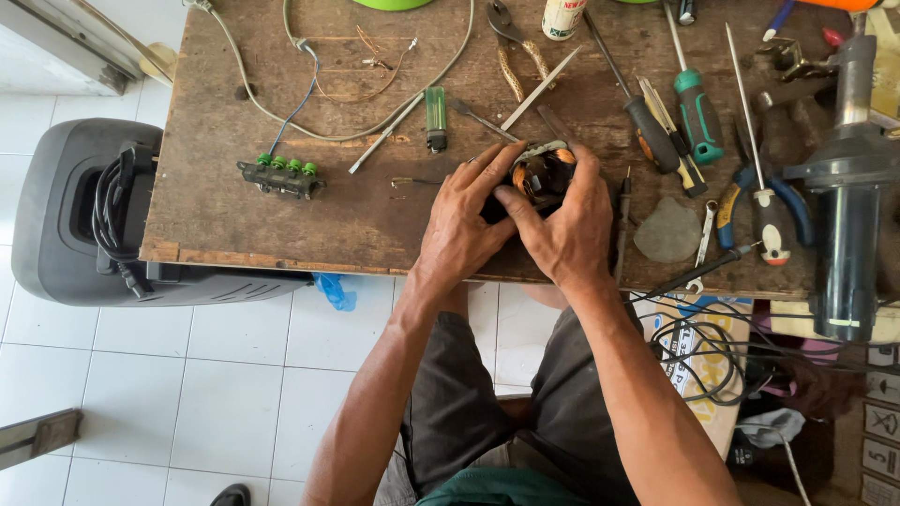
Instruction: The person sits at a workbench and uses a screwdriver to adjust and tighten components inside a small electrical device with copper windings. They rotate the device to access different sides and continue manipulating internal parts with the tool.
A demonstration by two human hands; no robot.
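Held between both hands near the front edge of the worn, scratched wooden desk: a small motor stator, dark metal with coppery windings. Left hand curled around its left side, fingers clamped on it; right hand wrapped over the right, thumb pressed on top. Left of the stator lay a green translucent lighter and a terminal block with green caps. Right of it, a green-handled screwdriver, blue-handled pliers, a grey heat gun.

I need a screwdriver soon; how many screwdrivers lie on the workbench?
3: a black-handled screwdriver, a green-handled screwdriver beside it, and a white-handled screwdriver farther right. Others may be hidden in the clutter.
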